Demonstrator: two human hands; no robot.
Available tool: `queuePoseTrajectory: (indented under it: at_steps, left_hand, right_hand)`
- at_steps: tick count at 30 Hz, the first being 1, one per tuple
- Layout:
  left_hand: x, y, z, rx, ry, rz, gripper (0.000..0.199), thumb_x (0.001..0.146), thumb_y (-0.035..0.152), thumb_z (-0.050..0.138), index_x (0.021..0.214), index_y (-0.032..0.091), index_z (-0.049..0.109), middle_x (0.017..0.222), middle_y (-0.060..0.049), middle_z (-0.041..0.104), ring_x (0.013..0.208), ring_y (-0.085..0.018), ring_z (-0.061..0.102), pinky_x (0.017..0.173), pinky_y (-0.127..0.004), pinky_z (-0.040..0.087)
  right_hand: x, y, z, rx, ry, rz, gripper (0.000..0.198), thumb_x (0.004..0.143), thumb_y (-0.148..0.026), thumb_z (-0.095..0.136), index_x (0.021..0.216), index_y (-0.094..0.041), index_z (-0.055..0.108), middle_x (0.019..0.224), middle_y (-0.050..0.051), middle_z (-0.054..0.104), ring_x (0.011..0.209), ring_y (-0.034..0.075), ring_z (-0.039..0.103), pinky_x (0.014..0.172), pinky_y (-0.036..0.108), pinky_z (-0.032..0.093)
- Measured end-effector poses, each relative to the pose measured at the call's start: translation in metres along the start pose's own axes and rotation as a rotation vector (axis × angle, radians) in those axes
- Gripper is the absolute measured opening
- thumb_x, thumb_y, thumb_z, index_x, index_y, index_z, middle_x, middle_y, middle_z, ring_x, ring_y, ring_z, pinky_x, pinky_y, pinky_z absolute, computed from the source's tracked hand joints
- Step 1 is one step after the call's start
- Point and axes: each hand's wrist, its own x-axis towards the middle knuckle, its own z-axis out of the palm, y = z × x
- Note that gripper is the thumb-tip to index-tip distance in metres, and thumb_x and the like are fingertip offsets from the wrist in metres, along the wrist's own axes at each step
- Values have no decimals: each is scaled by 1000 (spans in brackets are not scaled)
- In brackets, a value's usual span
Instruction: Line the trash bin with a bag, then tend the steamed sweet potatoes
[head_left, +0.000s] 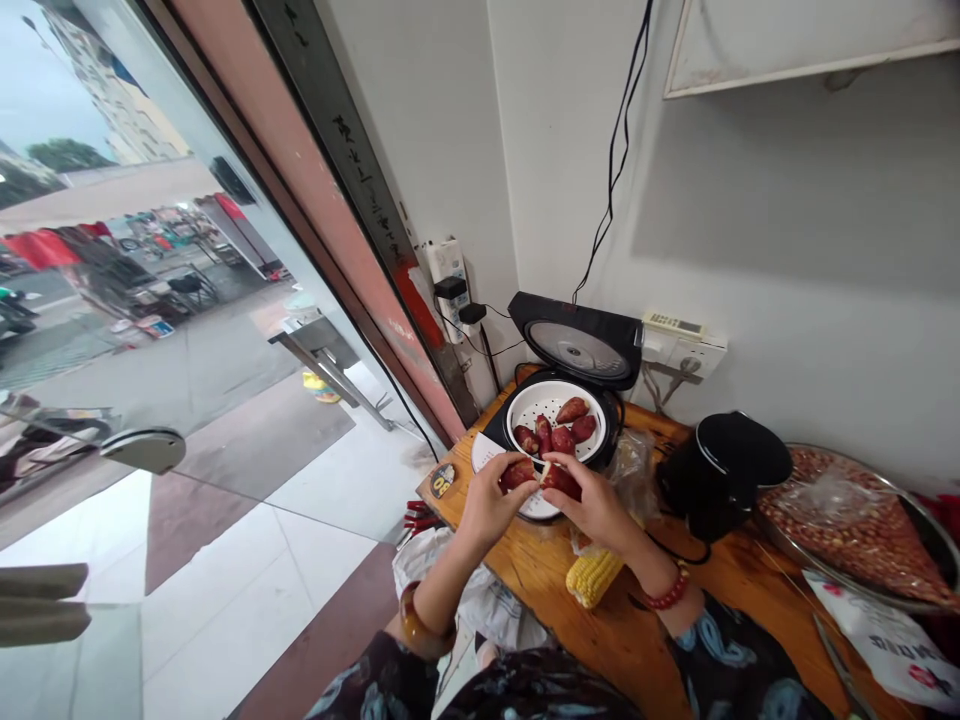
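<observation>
Head view looks down on a wooden tabletop (675, 610) set against a grey wall, with a glass door on the left. Both hands meet just in front of an open rice cooker (559, 425) that stands near the tabletop's far left corner, its lid (579, 342) tipped back against the wall. The left hand (491, 505) has its fingers curled around one reddish sweet potato piece (517, 473), and the right hand (596, 505) grips the other sweet potato piece (561, 480); a pale broken face shows between the two, so they look like halves of one tuber, though the view is too small to be sure. Both pieces hang over the cooker's near rim, above a white paddle-like piece (487, 452) that lies against it.

Inside the white steamer basket (534, 400) lie several more sweet potatoes (564, 425), crowded toward the near side. A corn cob (592, 577) rests on the tabletop's near edge below the right wrist, by a crumpled plastic bag (634, 465).

The risks, as I judge them: the halves are held by fingertips close to the tabletop's left edge, so a slip could send one to the floor tiles. Crumbling flesh could fall outside the basket. The right forearm passes just above the corn cob, and a nudge could roll it off the near edge. The cooker's cord (491, 360) runs near the left hand, and a snag could tug it.
</observation>
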Motion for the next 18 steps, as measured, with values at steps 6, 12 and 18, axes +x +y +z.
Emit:
queuePoseTrajectory:
  at_steps: [6,12,18]
  left_hand:
    - [58,-40,14,121,-56,-37,27,70,22,72,97,21,68,93,-5,70,93,-23,63,88,-37,47]
    - [125,-56,35,175,-48,-50,28,69,8,64,95,17,68,95,-7,68,96,-23,62,93,-38,45]
    - [157,-74,56,101,-23,-107,43,69,1,59,110,14,63,117,-13,64,117,-27,56,105,-39,38]
  right_hand:
    - [68,54,-8,-313,81,34,35,79,-32,63,111,-22,54,107,5,69,101,20,64,91,35,48]
    - [142,67,-16,-538,126,-11,35,76,-14,62,111,-19,57,109,11,68,107,26,61,94,41,44]
    - [175,68,-19,-625,143,-46,39,79,-9,54,116,-20,60,117,10,67,115,24,57,100,38,41]
